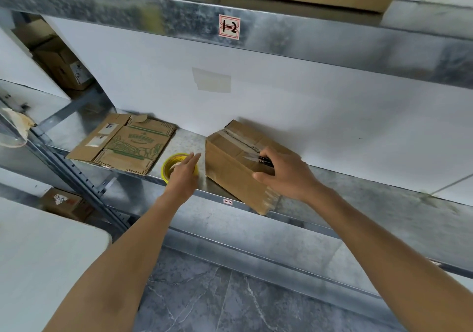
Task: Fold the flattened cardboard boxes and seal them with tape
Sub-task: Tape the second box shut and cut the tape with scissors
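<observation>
We see the assembled box (230, 175) just right of the frame's centre, standing on the metal shelf (371, 196) with a near corner jutting over the front edge. Clear tape runs along its top seam and down the near end, so we judge this one sealed. Our right hand (284, 175) rests on its top, fingers curled round a small black-handled cutter (256, 158) with the blade pointing up the seam and the thumb lying against the near side.

Our left hand (184, 175) is spread flat, fingers straight and together, over the yellow tape roll (169, 164) lying just left of the box. We cannot tell whether the palm touches it.

The flattened cardboard (128, 144) lies further left, against the back panel, and is the work remaining.

We expect it to be light and stiff across the panels but floppy at the scored folds, with perforated edges that could tear if yanked. It is best taken with both hands on opposite edges near a crease, then squared up. The sealed box looks empty and light and would slide easily on the smooth metal, so we would hold its sides rather than push. The roll is rigid, and fingers through its core give a sure hold.
</observation>
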